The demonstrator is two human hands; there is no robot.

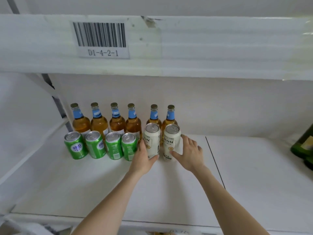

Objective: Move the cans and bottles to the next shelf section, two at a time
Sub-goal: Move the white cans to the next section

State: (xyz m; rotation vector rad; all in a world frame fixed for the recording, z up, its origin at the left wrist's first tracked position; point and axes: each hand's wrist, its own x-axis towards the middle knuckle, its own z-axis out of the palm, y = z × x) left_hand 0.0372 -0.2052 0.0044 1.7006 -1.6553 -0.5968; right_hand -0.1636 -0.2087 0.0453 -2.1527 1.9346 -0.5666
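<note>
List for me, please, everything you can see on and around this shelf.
amber bottles: six, blue neck labels, back row
green cans: four, front row, left
left white can: one, front row, beside the green cans
right white can: one, front row, rightmost
dark green bottles: at least one, far right edge
barcode label: one, white, upper shelf edge
shelf: one, white
left hand: one, fingers round the left white can
right hand: one, fingers round the right white can
</note>
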